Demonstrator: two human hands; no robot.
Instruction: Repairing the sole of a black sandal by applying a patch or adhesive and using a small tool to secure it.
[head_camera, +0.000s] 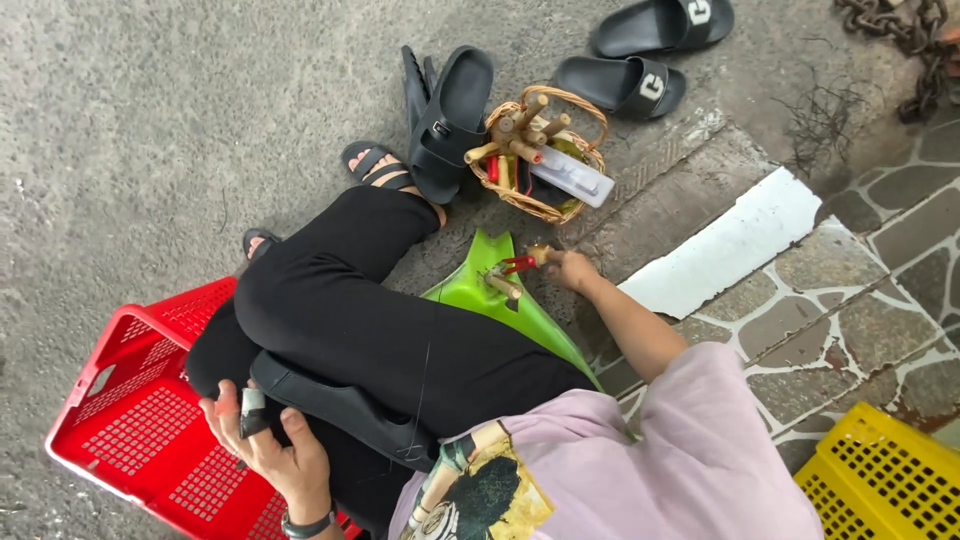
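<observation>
Fingers of right hand clamped on red-handled tool over green sheet; left hand fingers together around small dark object.

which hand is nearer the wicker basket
The right hand: it reaches out just below the wicker basket, beside the green sheet. The left hand rests far off by the red crate.

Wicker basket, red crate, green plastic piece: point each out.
wicker basket (588, 152): head view, on its woven rim at the right side.
red crate (140, 420): head view, on its mesh floor.
green plastic piece (475, 285): head view, on its upper flat face.
</observation>
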